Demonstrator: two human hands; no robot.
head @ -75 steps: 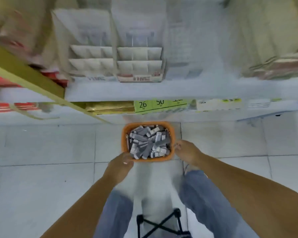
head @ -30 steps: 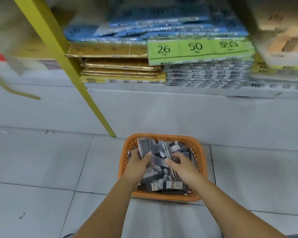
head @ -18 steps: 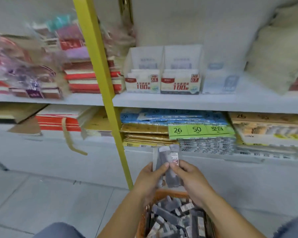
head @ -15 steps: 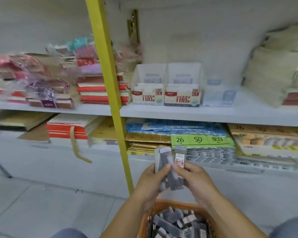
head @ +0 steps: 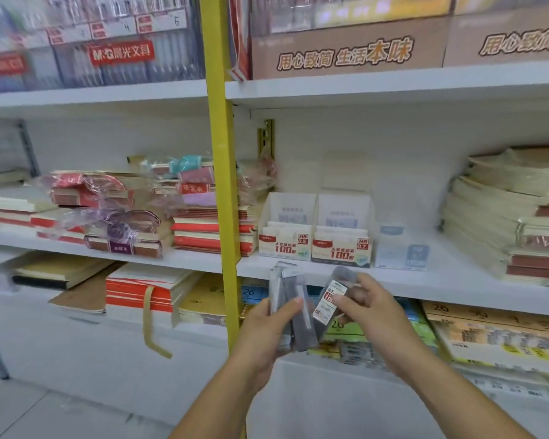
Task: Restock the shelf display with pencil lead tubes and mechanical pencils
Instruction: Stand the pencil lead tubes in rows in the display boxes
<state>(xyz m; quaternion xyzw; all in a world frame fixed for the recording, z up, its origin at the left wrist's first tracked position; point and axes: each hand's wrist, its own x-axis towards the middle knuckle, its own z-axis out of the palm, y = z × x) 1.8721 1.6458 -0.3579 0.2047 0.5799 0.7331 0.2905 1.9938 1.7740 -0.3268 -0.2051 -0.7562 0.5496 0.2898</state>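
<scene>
Head view, single entry. Left hand (head: 265, 327): just right of the yellow upright (head: 222, 185), fingers and thumb clamped round a bundle of grey lead tubes (head: 293, 312) held nearly upright. Right hand (head: 373, 315): further right of the upright, pinching one labelled tube (head: 328, 301), tilted, close beside the bundle. HB 0.5 box (head: 284, 239) and HB 0.7 box (head: 341, 245): side by side on the white shelf (head: 441, 283) right of the upright, above and behind both hands. Notebook stacks (head: 197, 229): left of the upright, same level.

Lead tubes (head: 298, 301) near 2 display boxes (head: 336, 247)
</scene>
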